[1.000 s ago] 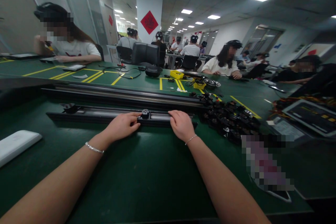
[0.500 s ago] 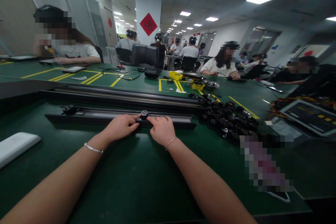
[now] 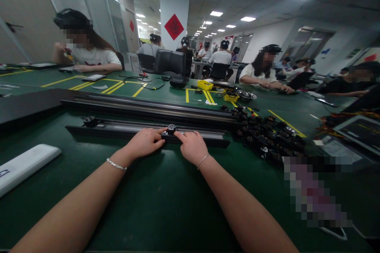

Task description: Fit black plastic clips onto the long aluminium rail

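Note:
A long black rail (image 3: 113,130) with a shiny grey inner channel lies crosswise on the green table. A small black round part with a notched top (image 3: 171,128) sits in its channel, right of the middle. From the left, the outstretched index finger of my left hand (image 3: 145,142) presses against this part, the thumb lower at the rail's front edge. On the other side my right hand (image 3: 193,146) has its fingertips against the part, other fingers curled over the rail. Another black part (image 3: 89,121) sits near the rail's left end.
Longer black rails (image 3: 148,107) lie behind. A heap of black parts (image 3: 267,134) is at the right, near a blurred-out object (image 3: 314,193). A white box-like object (image 3: 29,166) lies at the left. Yellow trays (image 3: 204,84) stand farther back; several people sit around.
The view has turned slightly left, so everything appears shifted to the right. Both hands stay at the small black part on the rail, which has not visibly moved along it.

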Demonstrator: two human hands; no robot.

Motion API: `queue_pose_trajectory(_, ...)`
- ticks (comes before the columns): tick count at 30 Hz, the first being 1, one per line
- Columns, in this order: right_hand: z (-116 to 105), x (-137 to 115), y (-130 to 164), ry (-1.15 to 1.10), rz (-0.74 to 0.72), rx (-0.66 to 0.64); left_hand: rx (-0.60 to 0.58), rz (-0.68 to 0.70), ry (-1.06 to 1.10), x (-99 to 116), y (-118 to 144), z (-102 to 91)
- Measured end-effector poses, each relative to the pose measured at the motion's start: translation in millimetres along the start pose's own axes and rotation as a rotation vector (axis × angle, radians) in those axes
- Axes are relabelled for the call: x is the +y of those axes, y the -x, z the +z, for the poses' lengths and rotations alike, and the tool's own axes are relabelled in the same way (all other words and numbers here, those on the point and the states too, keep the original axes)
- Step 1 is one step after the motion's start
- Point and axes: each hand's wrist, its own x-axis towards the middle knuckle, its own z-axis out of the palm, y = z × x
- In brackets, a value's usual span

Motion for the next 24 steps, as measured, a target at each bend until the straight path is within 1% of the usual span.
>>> queue_pose_trajectory(7, -5.1, 2.8, -0.4, 0.024, -0.001, -0.07, 0.007, 0.039, -0.093, -3.6, 0.6, 1.9)
queue_pose_trajectory(11, -7.1, 5.4, -1.0, 0.025, -0.001, -0.114, 0.015, 0.05, -0.097, -3.9, -0.1, 2.1)
queue_pose_trajectory(17, -7.7, 13.7, 0.3, 0.026, 0.017, -0.119, 0.017, 0.055, -0.116, -1.5, -1.5, 1.5)
queue_pose_trajectory(24, -9.0, 15.9, 2.1, 0.021, 0.018, -0.104, 0.026, 0.048, -0.086, -4.1, -2.2, 3.3)
